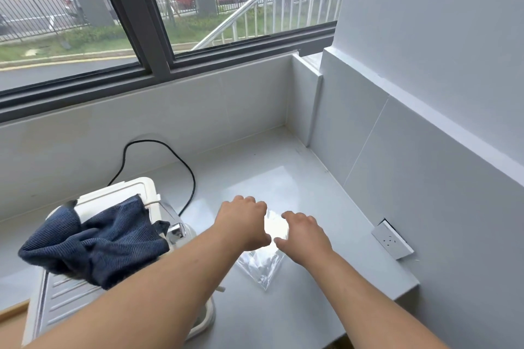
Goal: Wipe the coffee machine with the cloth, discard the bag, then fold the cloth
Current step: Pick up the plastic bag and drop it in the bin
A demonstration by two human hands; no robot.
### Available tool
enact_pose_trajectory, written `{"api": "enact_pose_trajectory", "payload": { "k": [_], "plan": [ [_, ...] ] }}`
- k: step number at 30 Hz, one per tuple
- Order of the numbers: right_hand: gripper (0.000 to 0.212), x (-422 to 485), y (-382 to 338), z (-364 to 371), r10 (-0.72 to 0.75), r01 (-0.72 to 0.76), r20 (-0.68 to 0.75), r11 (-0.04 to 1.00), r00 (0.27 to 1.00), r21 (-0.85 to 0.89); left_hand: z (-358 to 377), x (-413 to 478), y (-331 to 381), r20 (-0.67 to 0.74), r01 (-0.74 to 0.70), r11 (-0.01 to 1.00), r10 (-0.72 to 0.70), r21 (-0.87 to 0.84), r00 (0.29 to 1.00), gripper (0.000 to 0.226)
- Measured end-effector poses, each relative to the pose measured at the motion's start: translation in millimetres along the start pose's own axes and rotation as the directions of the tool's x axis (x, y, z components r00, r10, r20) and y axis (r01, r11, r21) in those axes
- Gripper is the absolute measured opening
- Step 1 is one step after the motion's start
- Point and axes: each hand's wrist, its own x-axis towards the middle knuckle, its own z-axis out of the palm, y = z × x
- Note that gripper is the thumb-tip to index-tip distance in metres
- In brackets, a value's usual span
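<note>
A clear plastic bag (pixel 262 266) lies flat on the grey counter (pixel 326 306), right of the coffee machine. My left hand (pixel 243 224) and my right hand (pixel 304 234) both rest palm-down on the bag's far part, fingers curled over its edge and thumbs nearly meeting; whether they pinch it is not plain. The white coffee machine (pixel 124 193) stands at the lower left with a dark blue cloth (pixel 96 246) draped over its top and front. My left forearm crosses in front of the machine.
A black power cord (pixel 158 144) loops from the machine along the back wall. A white wall socket (pixel 392 239) sits on the right wall just above the counter. A window runs along the back. The counter ends at the right near the socket.
</note>
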Motion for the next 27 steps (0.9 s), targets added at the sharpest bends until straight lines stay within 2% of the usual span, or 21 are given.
{"api": "enact_pose_trajectory", "payload": {
  "k": [5, 14, 20, 24, 27],
  "plan": [
    [0.072, 10.0, 2.1, 14.6, 0.036, -0.035, 0.046, 0.999, 0.998, -0.023, 21.0, 2.9, 7.6, 0.052, 0.046, 0.998, -0.043, -0.045, 0.998, 0.062],
    [0.063, 19.0, 7.9, 31.7, 0.08, -0.08, 0.031, 0.997, 0.996, -0.007, 76.2, 2.1, 26.8, 0.186, 0.135, 0.978, -0.105, -0.156, 0.977, 0.06],
    [0.045, 21.8, 11.3, 34.1, 0.181, -0.2, 0.101, 0.95, 0.978, 0.24, 96.8, 3.2, 24.5, 0.226, 0.174, 0.966, -0.129, -0.194, 0.966, 0.066],
    [0.023, 20.7, 12.3, 26.0, 0.218, -0.278, 0.184, 0.855, 0.959, 0.437, 98.5, 1.1, 27.7, 0.218, 0.175, 0.967, -0.133, -0.184, 0.967, 0.07],
    [0.014, 16.4, 9.8, 16.1, 0.218, -0.302, 0.211, 0.729, 0.953, 0.615, 97.5, -1.9, 30.4, 0.193, 0.161, 0.97, -0.125, -0.181, 0.973, 0.066]
  ]
}}
